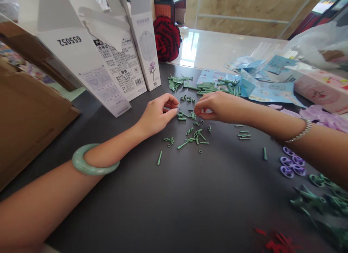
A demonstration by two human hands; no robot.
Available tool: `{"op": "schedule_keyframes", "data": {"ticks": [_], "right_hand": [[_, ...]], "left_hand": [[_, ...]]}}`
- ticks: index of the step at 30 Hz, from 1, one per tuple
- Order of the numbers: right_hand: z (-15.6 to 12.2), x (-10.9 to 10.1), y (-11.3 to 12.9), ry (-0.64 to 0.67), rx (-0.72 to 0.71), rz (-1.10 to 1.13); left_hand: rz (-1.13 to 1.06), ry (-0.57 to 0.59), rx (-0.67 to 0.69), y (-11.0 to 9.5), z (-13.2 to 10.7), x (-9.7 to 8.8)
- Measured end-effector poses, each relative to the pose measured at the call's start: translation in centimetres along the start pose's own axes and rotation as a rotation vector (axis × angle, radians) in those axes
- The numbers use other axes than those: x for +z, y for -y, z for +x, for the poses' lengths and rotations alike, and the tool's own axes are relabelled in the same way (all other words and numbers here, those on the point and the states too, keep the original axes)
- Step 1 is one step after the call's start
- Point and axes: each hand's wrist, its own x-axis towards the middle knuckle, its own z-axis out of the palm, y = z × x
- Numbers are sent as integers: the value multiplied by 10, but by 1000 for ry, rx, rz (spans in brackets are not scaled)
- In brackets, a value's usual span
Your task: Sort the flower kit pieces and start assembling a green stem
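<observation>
My left hand (156,115) is curled, its thumb and fingertips drawn together at the left edge of small green plastic pieces (182,119). Whatever lies between those fingertips is too small to make out. Across from it, my right hand (213,106) points down with bent fingers, touching or just above short green sticks (193,115). Its fingertips hide what they pinch, if anything. Nearer to me lies a loose cluster of green rods and rings (196,137). Beyond the hands are small green connectors (187,99), green leaves (178,82) and longer green stems (208,88).
White printed boxes (108,64) and a brown carton (35,115) stand at left. Blue wrappers (272,88) and a pink box (323,88) lie back right. Purple rings (293,166), dark green parts (310,198) and red pieces (280,242) are at right. A red-black round object (167,39) stands behind.
</observation>
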Motion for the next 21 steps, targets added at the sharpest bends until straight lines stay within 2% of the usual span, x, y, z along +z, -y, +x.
{"op": "schedule_keyframes", "data": {"ticks": [9,14,21], "right_hand": [[6,0,-1,53,-208,-212],[7,-1,-5,74,-235,-168],[7,-1,-6,96,-195,-120]], "left_hand": [[-4,1,3,-1,0,0],[1,2,-4,0,0,0],[1,0,-5,0,0,0]]}}
